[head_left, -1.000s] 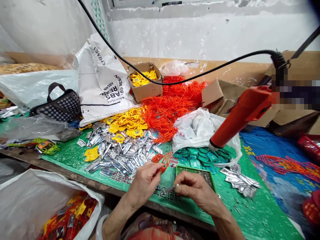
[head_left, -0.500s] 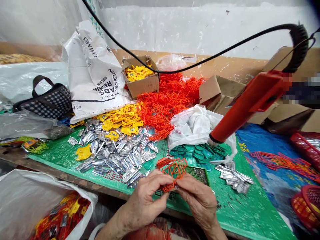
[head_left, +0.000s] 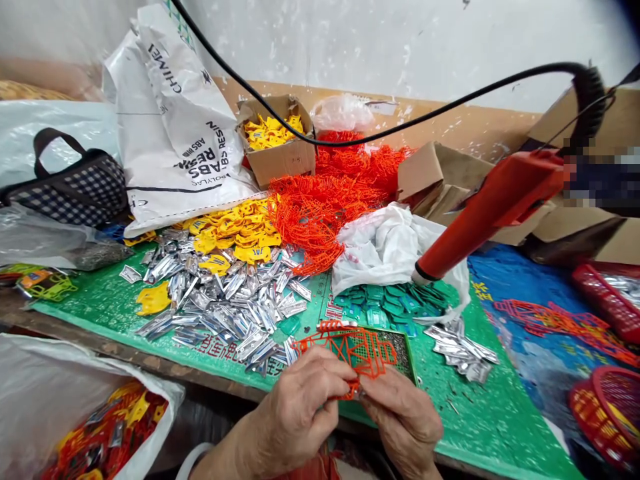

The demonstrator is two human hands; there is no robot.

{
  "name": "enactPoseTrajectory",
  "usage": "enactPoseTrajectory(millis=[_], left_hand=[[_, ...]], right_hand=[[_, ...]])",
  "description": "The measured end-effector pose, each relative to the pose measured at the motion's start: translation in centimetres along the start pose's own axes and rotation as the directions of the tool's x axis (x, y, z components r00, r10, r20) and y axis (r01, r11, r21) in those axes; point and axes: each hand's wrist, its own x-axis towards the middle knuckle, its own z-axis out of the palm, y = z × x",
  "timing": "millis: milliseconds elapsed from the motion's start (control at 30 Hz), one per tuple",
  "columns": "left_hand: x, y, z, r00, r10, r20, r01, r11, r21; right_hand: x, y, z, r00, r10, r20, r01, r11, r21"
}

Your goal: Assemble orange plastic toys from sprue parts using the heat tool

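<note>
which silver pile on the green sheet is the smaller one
The silver pile right of the green tray is smaller: a compact cluster, whereas the other pile spreads widely in front of the yellow parts.

Green-covered table (head_left: 505,427) bearing heaped silver pieces (head_left: 220,303), yellow parts (head_left: 245,230), orange lattice pile (head_left: 323,217), green tray (head_left: 413,363), crumpled white bag (head_left: 383,243).

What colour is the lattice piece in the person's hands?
The lattice piece is bright orange-red; it shows best in the head view.

Left-hand grip (head_left: 307,395) and right-hand grip (head_left: 403,407) on orange lattice (head_left: 376,368), silver pieces (head_left: 225,301) heaped beyond, red tool (head_left: 487,217) slanting
</note>
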Motion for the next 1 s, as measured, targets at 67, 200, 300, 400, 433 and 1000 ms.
enactPoseTrajectory(millis=[67, 200, 300, 400, 433, 1000], left_hand=[[0.0, 0.0, 0.0, 1.000, 0.019, 0.008, -0.019, 1.000, 0.010], [-0.3, -0.2, 0.0, 0.999, 0.021, 0.034, -0.022, 1.000, 0.022], [-0.5, -0.4, 0.0, 0.999, 0.025, 0.039, -0.025, 1.000, 0.009], [-0.5, -0.5, -0.2, 0.998, 0.038, 0.052, -0.038, 0.999, 0.014], [-0.5, -0.5, -0.2, 0.997, 0.045, 0.056, -0.045, 0.999, 0.016], [-0.1, -0.4, -0.8, 0.988, 0.094, 0.123, -0.102, 0.993, 0.055]], right_hand=[[0.0, -0.1, 0.0, 1.000, 0.006, -0.009, -0.006, 1.000, 0.004], [0.2, -0.3, 0.0, 0.999, 0.033, -0.007, -0.033, 0.999, 0.030], [0.2, -0.2, 0.1, 0.999, 0.048, 0.003, -0.048, 0.998, 0.035], [-0.1, -0.1, 0.1, 0.999, 0.052, 0.018, -0.052, 0.998, 0.030], [-0.1, 0.0, 0.1, 0.999, 0.047, 0.020, -0.047, 0.998, 0.028], [-0.7, -0.2, 1.0, 0.973, 0.224, -0.058, -0.213, 0.965, 0.150]])
